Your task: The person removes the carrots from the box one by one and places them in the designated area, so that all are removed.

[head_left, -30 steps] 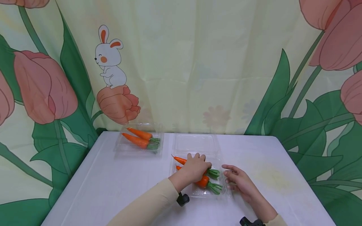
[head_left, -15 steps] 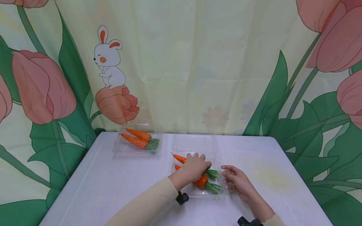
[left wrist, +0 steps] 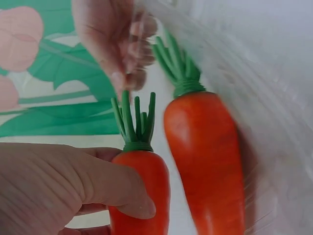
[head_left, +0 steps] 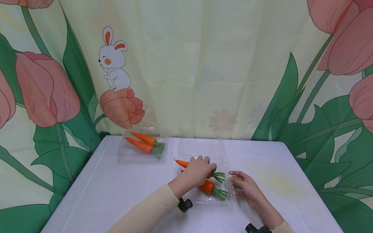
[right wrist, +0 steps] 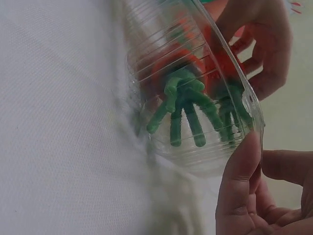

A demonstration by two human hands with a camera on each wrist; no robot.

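Note:
An open clear plastic clamshell container point(head_left: 204, 201) lies in the middle of the table with two carrots in it. My left hand point(head_left: 199, 171) grips the far carrot point(left wrist: 142, 181) from above, thumb along its orange body near the green stem stubs. The near carrot point(head_left: 207, 187) lies beside it, its stubs pointing right; my left hand and wrist cover part of both in the head view. At the container's right side, my right hand point(head_left: 246, 187) pinches the rim between thumb point(right wrist: 242, 156) and fingers.
A second clear plastic container point(head_left: 122, 150) holding two more carrots stands at the back left. The first container's lid point(head_left: 201, 148) lies folded back toward the curtain point(head_left: 180, 81) behind the white table point(head_left: 140, 187).
My left hand and the far carrot have shifted slightly left and away from me, apart from the near carrot. My right hand stays at the container's right rim.

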